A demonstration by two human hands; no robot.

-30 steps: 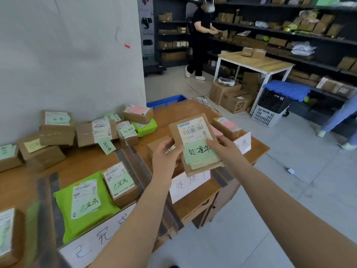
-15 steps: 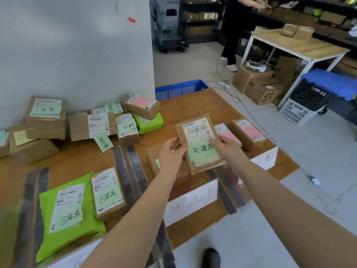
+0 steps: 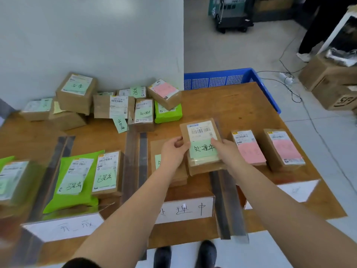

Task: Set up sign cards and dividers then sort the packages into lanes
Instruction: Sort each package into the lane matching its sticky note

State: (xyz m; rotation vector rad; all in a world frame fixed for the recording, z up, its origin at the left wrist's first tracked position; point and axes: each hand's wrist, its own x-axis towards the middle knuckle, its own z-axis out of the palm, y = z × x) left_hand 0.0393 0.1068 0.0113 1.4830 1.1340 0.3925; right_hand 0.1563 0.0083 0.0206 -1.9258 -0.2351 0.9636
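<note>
— How are the hands set?

— Both arms reach forward over the wooden table (image 3: 241, 105). The left hand (image 3: 173, 151) grips the left edge of a brown package (image 3: 202, 147), thumb on top by the green note (image 3: 202, 150), fingers curled underneath. The right hand (image 3: 227, 151) pinches the right edge, thumb on the label just beside the note.

— And the package itself?

— Between the two sets of fingers, tilted a little, its near end low over the middle lane. Whether it rests on the flat brown package (image 3: 164, 151) under the left fingers, I cannot tell.

— What lies around the fingers?

— Right of the right hand, past a clear divider strip (image 3: 226, 206), two packages with pink notes (image 3: 249, 147) (image 3: 284, 147). Left of the left hand, past another divider (image 3: 135, 157), a green mailer (image 3: 71, 182) and a brown box (image 3: 107, 173) with green notes. Nearer than the wrists stand white sign cards (image 3: 185, 209) (image 3: 63, 227). Beyond the fingertips, unsorted parcels (image 3: 108, 103) pile against a pale wall.

— The room?

— Grey floor, a blue crate (image 3: 222, 78) behind the table, cardboard boxes (image 3: 328, 78) far right.
</note>
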